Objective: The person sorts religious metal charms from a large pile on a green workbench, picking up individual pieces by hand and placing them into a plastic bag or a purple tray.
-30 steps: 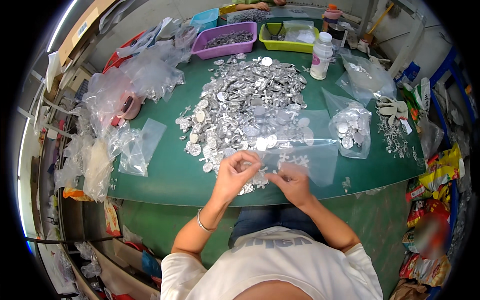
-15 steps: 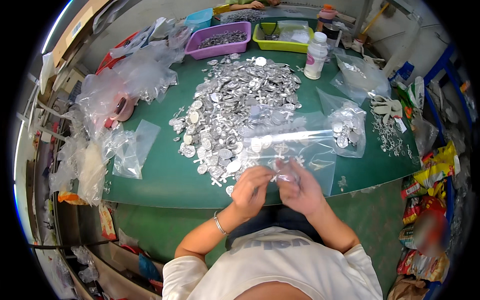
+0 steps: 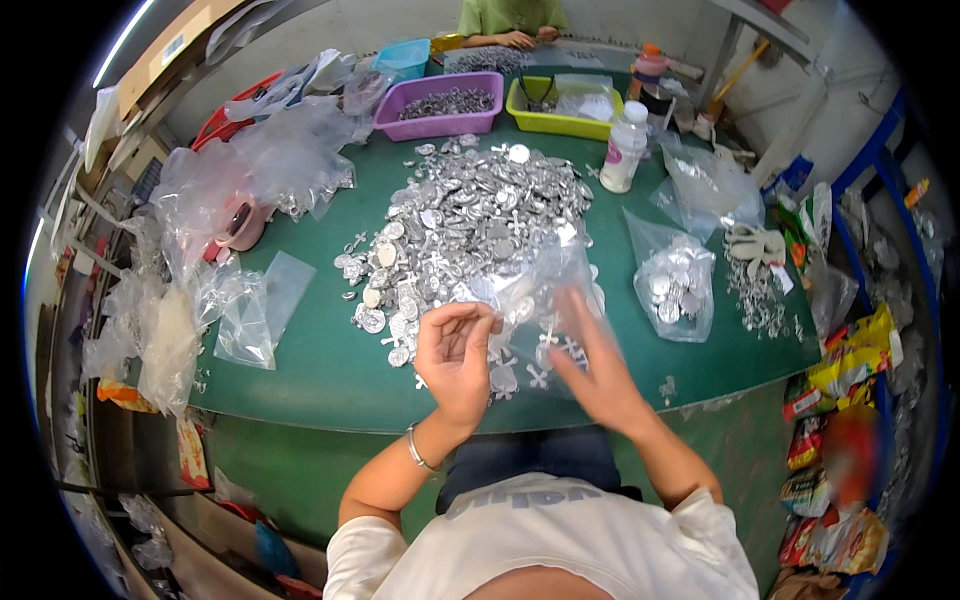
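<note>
A thin clear plastic bag (image 3: 545,275) lies over the near right part of a heap of silvery metal medals and crosses (image 3: 480,195). My left hand (image 3: 457,355) is curled at the bag's left side, thumb and index finger closed at its edge; the exact grip is partly hidden. On the bag's other side, my right hand (image 3: 597,365) has its fingers stretched and the thumb apart, slightly smeared by motion. Small crosses and an oval medal (image 3: 503,380) lie between the hands, near the table's front edge.
Right of the heap lies a bag of round medals (image 3: 675,285), beside a pile of small metal pieces (image 3: 760,300). A white bottle (image 3: 625,148), purple basin (image 3: 440,108) and yellow-green basin (image 3: 565,106) stand behind. Plastic bags (image 3: 270,150) crowd the left; another person (image 3: 512,25) sits opposite.
My hands have moved apart from close together at the bag. My right hand's fingers have straightened, and the bag has shifted left and bunched up. The view has tilted slightly.
</note>
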Action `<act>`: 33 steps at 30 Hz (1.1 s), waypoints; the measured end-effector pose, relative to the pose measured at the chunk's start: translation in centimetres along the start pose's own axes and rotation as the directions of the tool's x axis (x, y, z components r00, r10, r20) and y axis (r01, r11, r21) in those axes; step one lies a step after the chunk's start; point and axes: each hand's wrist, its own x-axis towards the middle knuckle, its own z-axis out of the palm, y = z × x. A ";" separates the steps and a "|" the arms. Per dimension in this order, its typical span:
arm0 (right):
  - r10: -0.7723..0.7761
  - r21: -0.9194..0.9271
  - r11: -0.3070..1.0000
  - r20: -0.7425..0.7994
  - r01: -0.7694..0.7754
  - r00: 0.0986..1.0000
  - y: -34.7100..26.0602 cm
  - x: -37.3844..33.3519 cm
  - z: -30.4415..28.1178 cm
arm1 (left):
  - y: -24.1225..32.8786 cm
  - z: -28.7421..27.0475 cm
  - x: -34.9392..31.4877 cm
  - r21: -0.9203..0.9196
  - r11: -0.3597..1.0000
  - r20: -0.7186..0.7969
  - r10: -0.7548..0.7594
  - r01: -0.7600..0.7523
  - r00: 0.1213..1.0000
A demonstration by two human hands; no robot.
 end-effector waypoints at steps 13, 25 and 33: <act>0.023 0.060 0.998 -0.482 0.007 0.876 2.7 0.3 -5.0 | 0.4 -2.4 -0.5 0.595 0.702 0.551 -0.002 -0.392 0.834; 0.360 0.968 0.125 0.158 -0.216 0.919 1.3 5.0 -4.5 | -2.1 -3.5 0.8 -0.709 0.207 0.233 -0.834 0.674 0.501; 0.385 0.866 0.082 0.430 -0.494 0.817 0.4 4.8 -1.7 | -4.2 -7.8 1.7 -0.714 -0.058 0.693 -0.194 0.697 0.694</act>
